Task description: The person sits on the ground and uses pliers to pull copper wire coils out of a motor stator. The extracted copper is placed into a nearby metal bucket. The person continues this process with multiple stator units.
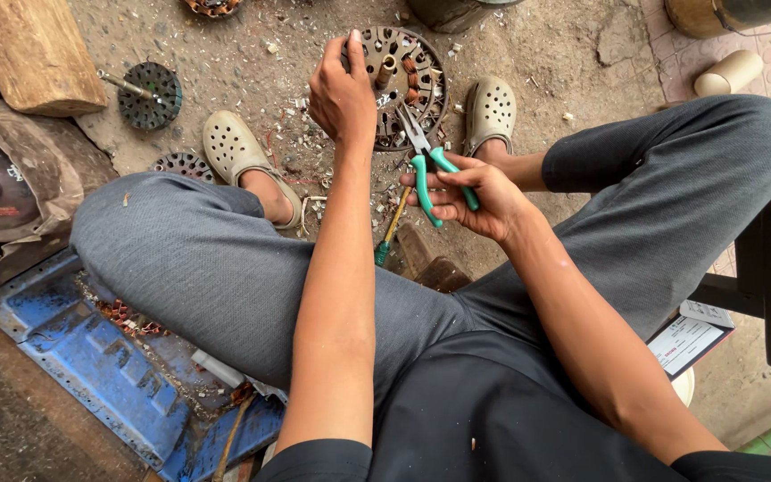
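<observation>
A round metal motor stator (403, 85) with copper windings stands tilted on the dirt floor (564, 54) between the person's two feet, near the top middle of the view. The left hand (341, 94) closes its grip over the stator's left rim, fingers curled over the top edge. The right hand (475, 192) sits just below and to the right, its grip wrapped around the green handles of a pair of pliers (430, 165); the pliers' metal nose points up and touches the stator's lower windings.

Both feet wear beige perforated clogs, the left clog (234, 152) to the left of the stator and the right clog (490, 112) just beside its right edge. A screwdriver (390, 232) with a yellow and green handle lies on the floor below the pliers. Small metal scraps litter the ground around the stator.

Farther left, a smaller dark rotor with a shaft (146, 94) lies near a wooden block (33, 54). At lower left, a blue plastic tray (91, 357) holds copper bits. The person sits in grey trousers, knees spread wide.
</observation>
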